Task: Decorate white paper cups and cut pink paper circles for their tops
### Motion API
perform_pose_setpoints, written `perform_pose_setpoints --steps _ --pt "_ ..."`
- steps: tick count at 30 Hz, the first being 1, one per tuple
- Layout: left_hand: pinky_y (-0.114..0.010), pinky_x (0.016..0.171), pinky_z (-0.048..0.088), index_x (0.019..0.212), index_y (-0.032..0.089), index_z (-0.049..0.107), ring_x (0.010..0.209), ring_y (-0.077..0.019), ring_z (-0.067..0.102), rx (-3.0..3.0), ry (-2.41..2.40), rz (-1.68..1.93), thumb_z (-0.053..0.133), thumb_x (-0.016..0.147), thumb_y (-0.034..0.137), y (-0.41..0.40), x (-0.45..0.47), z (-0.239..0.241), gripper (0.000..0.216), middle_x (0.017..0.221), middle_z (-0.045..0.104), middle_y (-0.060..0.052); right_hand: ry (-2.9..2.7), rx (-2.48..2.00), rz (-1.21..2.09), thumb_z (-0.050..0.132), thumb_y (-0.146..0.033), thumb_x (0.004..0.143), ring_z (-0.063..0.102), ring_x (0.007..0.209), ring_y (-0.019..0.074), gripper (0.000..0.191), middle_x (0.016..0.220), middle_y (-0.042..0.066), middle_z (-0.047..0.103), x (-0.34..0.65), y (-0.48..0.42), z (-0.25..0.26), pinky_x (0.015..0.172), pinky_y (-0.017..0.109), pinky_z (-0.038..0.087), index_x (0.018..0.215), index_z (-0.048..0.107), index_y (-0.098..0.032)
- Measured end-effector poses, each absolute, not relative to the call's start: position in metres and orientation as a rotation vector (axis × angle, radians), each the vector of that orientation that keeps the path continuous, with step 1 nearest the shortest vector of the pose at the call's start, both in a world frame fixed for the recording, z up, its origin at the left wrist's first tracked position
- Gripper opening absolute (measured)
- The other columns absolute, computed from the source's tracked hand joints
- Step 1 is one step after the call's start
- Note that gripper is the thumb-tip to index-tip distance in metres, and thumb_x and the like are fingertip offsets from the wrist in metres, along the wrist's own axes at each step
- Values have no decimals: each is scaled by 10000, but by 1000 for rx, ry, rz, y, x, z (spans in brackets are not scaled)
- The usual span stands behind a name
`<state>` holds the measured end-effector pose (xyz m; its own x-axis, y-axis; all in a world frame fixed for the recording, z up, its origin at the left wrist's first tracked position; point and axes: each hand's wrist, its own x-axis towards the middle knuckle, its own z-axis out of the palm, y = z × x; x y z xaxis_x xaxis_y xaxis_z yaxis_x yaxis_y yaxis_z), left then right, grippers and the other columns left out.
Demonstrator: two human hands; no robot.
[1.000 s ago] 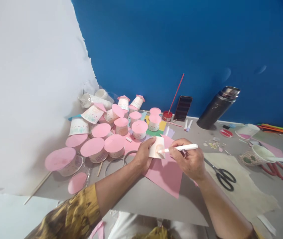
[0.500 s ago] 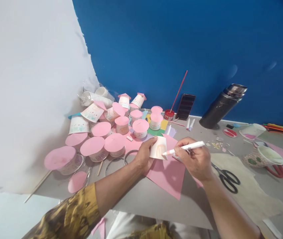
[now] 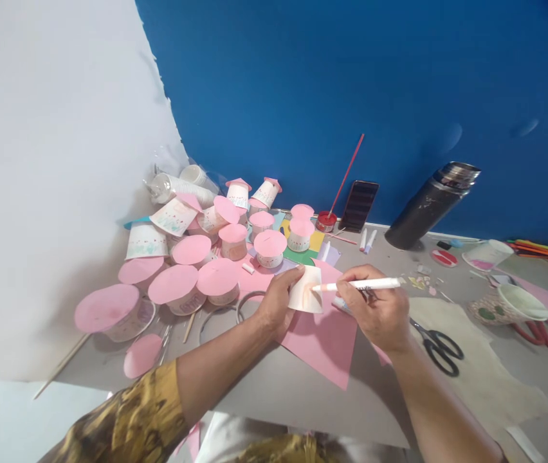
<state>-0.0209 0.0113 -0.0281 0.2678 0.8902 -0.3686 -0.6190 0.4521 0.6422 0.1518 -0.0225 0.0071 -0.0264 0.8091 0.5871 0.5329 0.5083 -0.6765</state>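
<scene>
My left hand [image 3: 278, 302] is wrapped round a small white paper cup [image 3: 305, 290], held on its side above a pink paper sheet [image 3: 325, 334]. My right hand [image 3: 375, 312] grips a white marker [image 3: 361, 284], whose tip touches the cup's wall where there is a faint orange mark. Both hands hover over the grey table [image 3: 303, 386] near its front edge.
Several pink-lidded paper cups [image 3: 184, 289] crowd the left. At the back stand a red paint pot with a stick [image 3: 325, 221], a phone [image 3: 359, 206] and a dark flask [image 3: 428, 204]. Black scissors [image 3: 435, 344] lie right of my hand, red scissors [image 3: 544, 331] and cups further right.
The marker tip has shifted a little on the cup's wall while the cup stays in my left hand. The view has drifted slightly.
</scene>
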Motion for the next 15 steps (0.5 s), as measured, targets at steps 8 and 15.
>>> perform_pose_setpoints --steps 8,15 --pt "-302 625 532 829 136 690 616 -179 619 323 702 1107 714 864 290 14 -19 -21 159 688 659 -46 -1563 -1166 333 672 -331 921 558 486 131 159 598 -16 662 153 -24 9 488 250 450 806 690 -223" --pt "-294 608 533 885 103 724 655 -180 631 303 748 1150 615 936 248 13 -19 -18 188 752 676 -64 -1662 -1116 476 662 -328 930 566 494 140 181 598 -11 655 154 -25 8 479 260 442 782 670 -224"
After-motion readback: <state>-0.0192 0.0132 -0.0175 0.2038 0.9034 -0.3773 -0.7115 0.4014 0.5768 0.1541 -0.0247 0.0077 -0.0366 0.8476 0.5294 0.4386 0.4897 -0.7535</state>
